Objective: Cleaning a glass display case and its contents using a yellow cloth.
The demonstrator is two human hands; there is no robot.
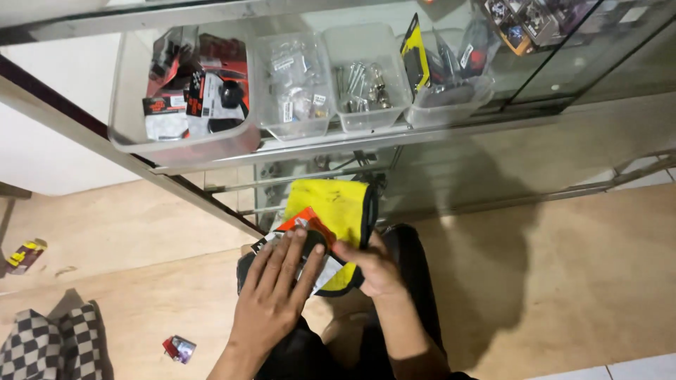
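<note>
Head view. Two hands at work over the lap. Left hand (271, 292) lies flat, fingers spread, pressing down on one red-and-white packet (304, 226). Right hand (373, 266) has its fingers curled, pinching the edge of one yellow cloth with black trim (334, 205), which sits under the packet, in front of the glass cabinet (493, 134). On the shelf: four clear plastic tubs (366, 77) in a row. On the floor: two small packets (179, 348), well apart.
</note>
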